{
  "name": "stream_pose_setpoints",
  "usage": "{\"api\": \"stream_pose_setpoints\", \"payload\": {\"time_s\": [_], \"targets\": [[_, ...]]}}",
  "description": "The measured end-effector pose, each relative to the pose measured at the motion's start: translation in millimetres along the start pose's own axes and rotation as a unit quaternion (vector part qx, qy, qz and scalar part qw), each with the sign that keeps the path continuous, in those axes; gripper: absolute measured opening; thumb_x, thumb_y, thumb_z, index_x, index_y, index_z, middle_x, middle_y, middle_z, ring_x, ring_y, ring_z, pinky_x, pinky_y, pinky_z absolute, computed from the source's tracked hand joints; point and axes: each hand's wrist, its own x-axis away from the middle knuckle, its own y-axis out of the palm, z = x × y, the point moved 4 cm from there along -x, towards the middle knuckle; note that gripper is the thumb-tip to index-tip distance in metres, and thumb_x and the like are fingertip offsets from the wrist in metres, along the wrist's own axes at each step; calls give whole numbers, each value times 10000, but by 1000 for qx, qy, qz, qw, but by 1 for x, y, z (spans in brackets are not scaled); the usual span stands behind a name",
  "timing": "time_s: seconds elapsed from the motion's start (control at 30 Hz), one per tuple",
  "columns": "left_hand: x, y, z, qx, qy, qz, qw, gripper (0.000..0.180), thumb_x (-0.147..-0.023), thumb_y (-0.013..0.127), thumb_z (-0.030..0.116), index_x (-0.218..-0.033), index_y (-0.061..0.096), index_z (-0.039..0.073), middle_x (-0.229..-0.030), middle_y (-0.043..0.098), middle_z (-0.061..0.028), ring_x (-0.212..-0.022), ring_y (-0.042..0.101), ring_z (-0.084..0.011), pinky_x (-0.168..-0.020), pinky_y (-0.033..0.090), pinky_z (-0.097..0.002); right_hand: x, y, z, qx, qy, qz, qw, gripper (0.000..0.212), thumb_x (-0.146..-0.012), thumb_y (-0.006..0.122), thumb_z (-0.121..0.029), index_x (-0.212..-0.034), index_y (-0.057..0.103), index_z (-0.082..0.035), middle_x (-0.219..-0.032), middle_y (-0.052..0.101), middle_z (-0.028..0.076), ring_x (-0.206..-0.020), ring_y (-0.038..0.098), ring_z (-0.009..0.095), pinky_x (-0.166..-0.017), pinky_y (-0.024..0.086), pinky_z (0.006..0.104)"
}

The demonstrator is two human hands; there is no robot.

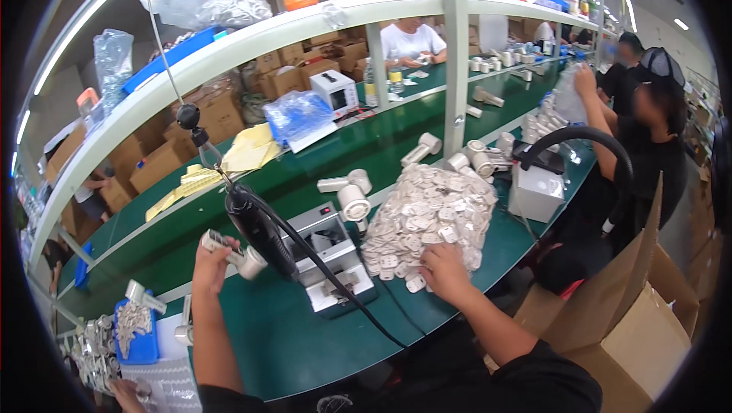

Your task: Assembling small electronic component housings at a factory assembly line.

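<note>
My left hand (211, 262) is closed around the handle of a white plastic housing (250, 264), shaped like a small hair dryer with a round head. Beside it hangs a black electric screwdriver (258, 226) on a spring cord. My right hand (448, 272) reaches the near edge of a heap of small flat white plastic pieces (431, 211). Its fingers are curled down among them, and what they pinch is hidden. Between my hands stands a grey metal machine (324, 257) with a small red light, and the screwdriver's black cable crosses in front of it.
More white housings (353, 201) lie behind the machine. A blue tray (137, 333) of small parts sits at lower left, near another person's hand (126, 395). An open cardboard box (633, 337) stands at right. A black flexible hose (587, 135) arches beyond the heap. Overhead runs a shelf (305, 20).
</note>
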Motion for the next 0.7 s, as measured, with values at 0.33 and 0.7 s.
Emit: {"api": "stream_pose_setpoints", "payload": {"time_s": [0.33, 0.7], "targets": [[180, 62, 3, 146, 180, 60, 971, 422, -737, 665, 132, -1054, 400, 48, -842, 501, -86, -707, 573, -208, -592, 509, -329, -15, -8, -41, -670, 188, -55, 716, 196, -867, 529, -33, -1056, 581, -41, -929, 596, 43, -733, 553, 100, -625, 474, 229], [191, 160, -20, -110, 172, -76, 976, 582, -769, 631, 123, -1246, 323, -8, -1146, 466, -158, -1042, 488, -222, -905, 394, -347, -13, 10, -153, -566, -34, -331, 755, 355, -863, 499, -58, -1216, 481, -25, -944, 576, 50, -709, 547, 70, -621, 472, 227]]}}
